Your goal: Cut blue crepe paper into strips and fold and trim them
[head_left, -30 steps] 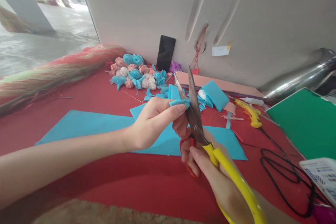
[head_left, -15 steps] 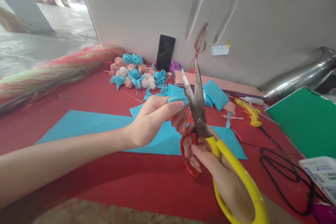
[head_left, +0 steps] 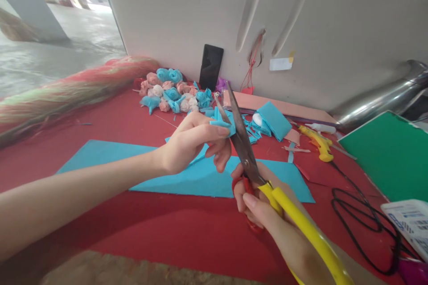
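Note:
My left hand [head_left: 197, 142] pinches a small folded piece of blue paper [head_left: 220, 124] between thumb and fingers. My right hand [head_left: 267, 209] is closed round the scissors [head_left: 245, 153], which have one red handle and one yellow one. Their blades are parted and point up and left, with the blue piece at the gap between them. Beneath both hands a long sheet of blue paper [head_left: 110, 158] lies across the red table surface [head_left: 160, 231].
Blue, pink and white paper flowers [head_left: 172, 91] sit at the back left, beside an upright black phone [head_left: 211, 67]. Folded blue paper [head_left: 274, 121], a yellow glue gun [head_left: 319, 142] with a black cord, and a green board [head_left: 391, 156] are right.
The scissors have moved slightly left and tilted further left, bringing the blades to the blue piece. My left hand has shifted a little left, still pinching it.

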`<state>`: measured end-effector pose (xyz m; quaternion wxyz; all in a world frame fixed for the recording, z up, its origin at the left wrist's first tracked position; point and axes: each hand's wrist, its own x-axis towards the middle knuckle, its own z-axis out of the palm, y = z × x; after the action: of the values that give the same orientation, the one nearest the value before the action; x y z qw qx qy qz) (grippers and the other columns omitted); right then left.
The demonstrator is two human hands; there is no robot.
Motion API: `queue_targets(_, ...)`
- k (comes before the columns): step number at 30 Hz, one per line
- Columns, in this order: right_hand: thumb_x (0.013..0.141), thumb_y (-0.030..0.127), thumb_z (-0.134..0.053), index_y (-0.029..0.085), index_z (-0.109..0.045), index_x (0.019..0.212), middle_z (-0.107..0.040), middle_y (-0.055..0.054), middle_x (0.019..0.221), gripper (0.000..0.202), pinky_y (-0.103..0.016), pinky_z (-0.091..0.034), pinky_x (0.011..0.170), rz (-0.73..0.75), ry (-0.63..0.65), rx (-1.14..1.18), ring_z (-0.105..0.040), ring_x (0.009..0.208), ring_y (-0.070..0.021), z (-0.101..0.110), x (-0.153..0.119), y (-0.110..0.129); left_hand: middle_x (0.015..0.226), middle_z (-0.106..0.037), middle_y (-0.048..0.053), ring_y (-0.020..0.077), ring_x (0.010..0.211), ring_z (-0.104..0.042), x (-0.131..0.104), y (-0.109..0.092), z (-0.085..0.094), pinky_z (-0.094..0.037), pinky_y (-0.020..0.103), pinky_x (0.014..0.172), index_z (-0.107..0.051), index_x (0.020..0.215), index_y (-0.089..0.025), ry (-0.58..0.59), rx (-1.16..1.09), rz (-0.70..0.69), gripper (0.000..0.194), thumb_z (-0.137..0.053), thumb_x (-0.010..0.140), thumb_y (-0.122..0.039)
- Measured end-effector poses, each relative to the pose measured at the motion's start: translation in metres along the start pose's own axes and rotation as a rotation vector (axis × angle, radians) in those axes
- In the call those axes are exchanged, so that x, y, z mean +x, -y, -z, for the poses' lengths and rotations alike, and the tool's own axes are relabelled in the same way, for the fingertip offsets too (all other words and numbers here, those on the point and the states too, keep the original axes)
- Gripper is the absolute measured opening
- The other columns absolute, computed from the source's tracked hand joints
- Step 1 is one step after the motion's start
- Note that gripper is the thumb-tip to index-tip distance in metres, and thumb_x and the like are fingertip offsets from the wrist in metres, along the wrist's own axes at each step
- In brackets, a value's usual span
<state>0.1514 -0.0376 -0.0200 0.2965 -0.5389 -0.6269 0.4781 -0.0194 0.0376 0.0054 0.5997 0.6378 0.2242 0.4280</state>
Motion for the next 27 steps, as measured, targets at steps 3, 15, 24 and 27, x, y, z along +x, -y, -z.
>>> queue_targets(3,0.088,0.033,-0.038,0.026,-0.049,0.096,-0.044,0.004,0.063,0.016,-0.022,-0.026,0.04,0.009,0.026,0.005,-0.034,0.043,-0.0079,0.001,0.0,-0.001,0.039,-0.058,0.004,0.0153,0.04,-0.056,0.001,0.0,0.001,-0.045,0.029,0.045,-0.041,0.037,-0.02,0.017,-0.006,0.012,0.038,-0.05,0.073,-0.024)
queue_targets(15,0.09,0.03,-0.039,0.027,-0.049,0.101,-0.044,0.005,0.065,0.015,-0.021,-0.025,0.04,0.005,0.049,-0.027,-0.033,0.043,-0.007,0.002,-0.001,-0.003,0.034,-0.052,0.002,0.013,0.037,-0.055,0.005,-0.001,0.007,-0.04,0.026,0.044,-0.036,0.033,-0.02,0.028,0.001,-0.036,0.04,-0.048,0.071,-0.018)
queue_targets(24,0.092,0.031,-0.041,0.027,-0.048,0.101,-0.042,0.006,0.063,0.013,-0.021,-0.024,0.04,0.038,0.051,-0.014,-0.032,0.043,-0.0069,0.004,-0.001,-0.009,0.029,-0.043,0.0,0.0132,0.034,-0.053,0.009,-0.003,0.012,-0.036,0.026,0.041,-0.032,0.031,-0.02,0.04,0.031,0.0,0.041,-0.05,0.067,-0.018)
queue_targets(27,0.09,0.029,-0.041,0.026,-0.048,0.099,-0.043,0.005,0.064,0.012,-0.022,-0.022,0.039,0.03,0.038,-0.019,-0.031,0.042,-0.0065,0.003,-0.001,-0.006,0.027,-0.036,-0.002,0.0127,0.034,-0.052,0.009,-0.004,0.013,-0.036,0.025,0.042,-0.033,0.031,-0.02,0.03,0.034,-0.042,0.041,-0.05,0.068,-0.016)
